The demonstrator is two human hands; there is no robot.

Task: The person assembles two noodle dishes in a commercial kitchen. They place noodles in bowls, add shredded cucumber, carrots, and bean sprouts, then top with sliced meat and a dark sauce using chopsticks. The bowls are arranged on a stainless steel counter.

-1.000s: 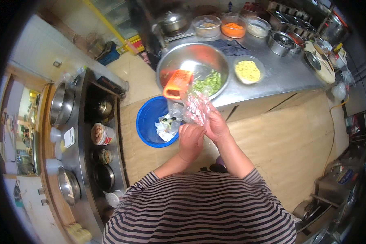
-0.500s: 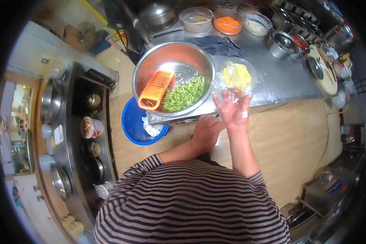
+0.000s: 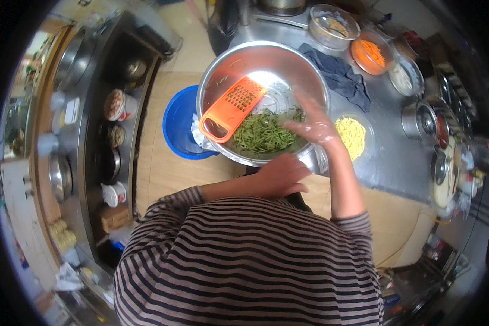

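A large steel basin [image 3: 207,68] holds a heap of shredded green vegetable [image 3: 263,133] and an orange grater [image 3: 236,106] that leans on its rim. My right hand [image 3: 315,125] is over the basin's right side, fingers spread and smeared by motion, holding nothing. Thin clear plastic, apparently a glove, shines on it, and a loose clear flap [image 3: 321,158] hangs by the wrist. My left hand [image 3: 281,175] is just in front of the basin's near rim, thumb apart from the fingers, with nothing seen in it. Yellow shreds [image 3: 351,137] lie on a clear dish right of my right hand.
A blue bucket [image 3: 176,122] stands on the floor left of the basin. On the steel counter are a dark cloth [image 3: 339,76], a bowl of orange shreds [image 3: 370,54], other bowls and a lidded steel pot [image 3: 418,120]. Shelves [image 3: 100,108] with pots line the left.
My right hand has moved left from the yellow shreds to above the basin. My left hand has opened its fingers somewhat. The whole view has turned and shifted.
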